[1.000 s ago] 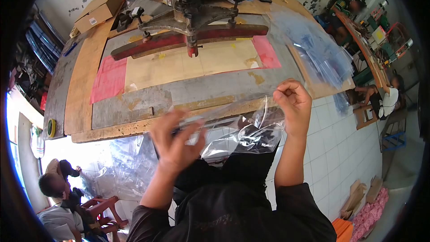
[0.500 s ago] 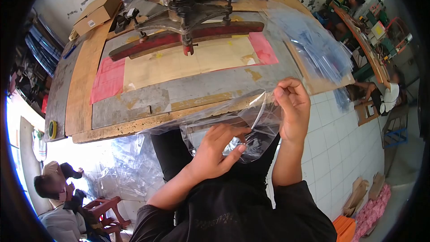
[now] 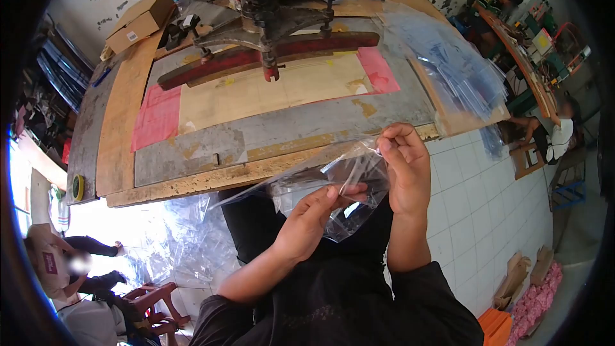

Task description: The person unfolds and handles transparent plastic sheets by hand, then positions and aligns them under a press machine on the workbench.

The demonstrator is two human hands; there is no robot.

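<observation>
A thin clear plastic sheet [image 3: 343, 218] hangs in loose folds over my lap, in front of the table's near edge. My right hand [image 3: 407, 170] is raised at its upper right corner, pinching the film between thumb and fingers. Lower and to the left, my left hand [image 3: 307, 221] grips another part of the sheet. Its thumb presses on the index finger, and some fingertips reach in behind the transparent film. A long edge of the film stretches away left along the table front.
Ahead, a press with a red bar [image 3: 295, 51] stands over a cream sheet [image 3: 269, 93] with pink ends. Clear plastic pieces [image 3: 458, 67] are piled on the table's right. A cardboard box [image 3: 141, 22] sits back left. More film [image 3: 192, 230] lies on the floor. Other people sit left and right.
My right hand has come slightly down and left with the film. My left hand has turned, its thumb now up against the fingers. The person at lower left has shifted.
</observation>
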